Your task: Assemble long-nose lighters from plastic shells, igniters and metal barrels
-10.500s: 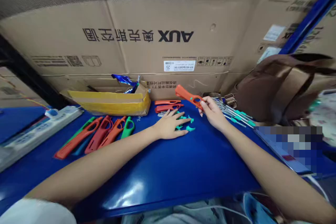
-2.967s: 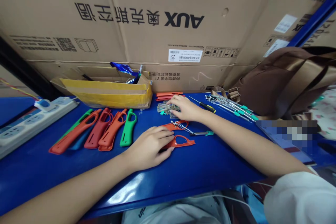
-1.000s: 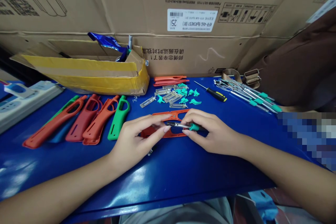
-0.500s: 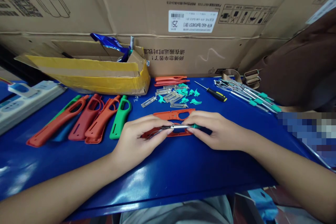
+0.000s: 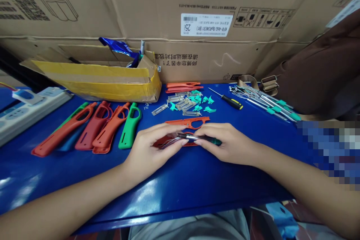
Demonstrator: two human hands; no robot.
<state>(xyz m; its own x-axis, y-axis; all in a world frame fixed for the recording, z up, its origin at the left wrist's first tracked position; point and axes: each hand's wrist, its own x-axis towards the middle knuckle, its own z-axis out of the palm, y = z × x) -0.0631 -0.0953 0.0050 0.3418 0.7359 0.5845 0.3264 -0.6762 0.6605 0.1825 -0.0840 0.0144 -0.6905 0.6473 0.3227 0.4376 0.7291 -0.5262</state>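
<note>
Between my two hands lies a thin metal lighter tube with a dark end, thin wires and a green piece at its right end. My left hand pinches the dark, wired end between thumb and fingers. My right hand is closed around the tube farther right, its fingertips close to the left ones. Under and behind them are two orange lighter shell halves: the far shell half lies open side up, and the near shell half is partly covered by my hands.
Coloured lighter handles lie at left beside a white power strip. Clear lighter fuel tanks and green triggers are scattered behind my hands. A screwdriver and more metal tubes lie right. A taped carton stands behind.
My right hand has slid left along the tube, closer to my left fingertips, and more of the green end shows behind its fingers. My left hand keeps its pinch.
</note>
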